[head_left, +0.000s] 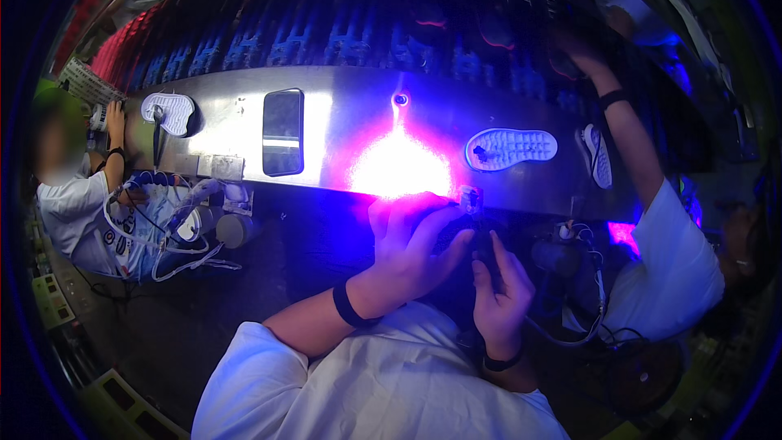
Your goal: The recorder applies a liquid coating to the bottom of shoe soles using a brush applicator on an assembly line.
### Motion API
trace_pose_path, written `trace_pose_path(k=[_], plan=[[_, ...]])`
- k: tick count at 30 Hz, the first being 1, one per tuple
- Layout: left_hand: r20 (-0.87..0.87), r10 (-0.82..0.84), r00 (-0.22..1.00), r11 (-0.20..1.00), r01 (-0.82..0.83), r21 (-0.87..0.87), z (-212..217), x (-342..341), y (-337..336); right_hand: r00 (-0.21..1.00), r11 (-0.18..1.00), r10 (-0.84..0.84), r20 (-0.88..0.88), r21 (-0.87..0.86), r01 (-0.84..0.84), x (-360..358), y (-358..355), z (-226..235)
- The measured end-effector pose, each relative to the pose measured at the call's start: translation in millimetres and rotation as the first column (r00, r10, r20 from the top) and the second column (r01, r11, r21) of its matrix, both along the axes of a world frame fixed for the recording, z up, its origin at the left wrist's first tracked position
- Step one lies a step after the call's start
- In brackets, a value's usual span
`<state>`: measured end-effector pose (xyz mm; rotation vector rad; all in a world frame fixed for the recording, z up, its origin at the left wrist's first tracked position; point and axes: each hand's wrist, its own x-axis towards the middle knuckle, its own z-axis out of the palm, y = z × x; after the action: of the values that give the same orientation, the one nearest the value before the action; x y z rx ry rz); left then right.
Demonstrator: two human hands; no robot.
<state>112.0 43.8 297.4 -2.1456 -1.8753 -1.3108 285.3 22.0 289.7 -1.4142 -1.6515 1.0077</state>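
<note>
Beyond the left hand's fingers [405, 222], a white glare [399, 171] blooms with a magenta fringe; to their right, a sole [517, 149] shows lilac-white, lined tread (one dark blotch). Behind them, the wristband [350, 308] is black, the shirt [399, 383] white.

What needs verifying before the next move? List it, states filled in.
1. Left hand gripping securely: cannot tell; shadow hides its grip.
2. Right hand close beside the left: ok.
3. Clear view of the grey metal workbench beyond the left hand: not ok; white-pink glare washes it out.
4. Black rectangular phone clear of both hands: ok.
5. Long white shoe sole clear of both hands: ok.
</note>
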Motion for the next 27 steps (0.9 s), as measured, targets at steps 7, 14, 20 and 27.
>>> trace_pose_path(k=[7, 14, 20, 27], plan=[[-0.055, 0.038, 0.998, 0.998, -0.035, 0.054, -3.5, -1.4, 4.0, 1.000, 1.000, 0.016, 0.003, 0.013, -0.016, 1.5, -1.3, -1.2], [-0.081, 0.010, 0.997, 0.996, -0.003, 0.094, -12.8, -2.6, 4.2, 1.000, 1.000, 0.020, -0.010, 0.005, -0.019, 1.8, -1.8, -6.2], [-0.099, -0.050, 0.994, 0.999, 0.049, -0.021, -22.6, 2.8, 2.1, 0.999, 1.000, 0.014, 0.037, 0.018, -0.015, 2.5, -0.2, -5.5], [-0.007, -0.130, 0.992, 0.985, 0.128, -0.115, -24.3, 10.0, -3.5, 0.998, 0.999, -0.009, 0.056, 0.054, 0.006, 2.1, -0.3, -7.1]])
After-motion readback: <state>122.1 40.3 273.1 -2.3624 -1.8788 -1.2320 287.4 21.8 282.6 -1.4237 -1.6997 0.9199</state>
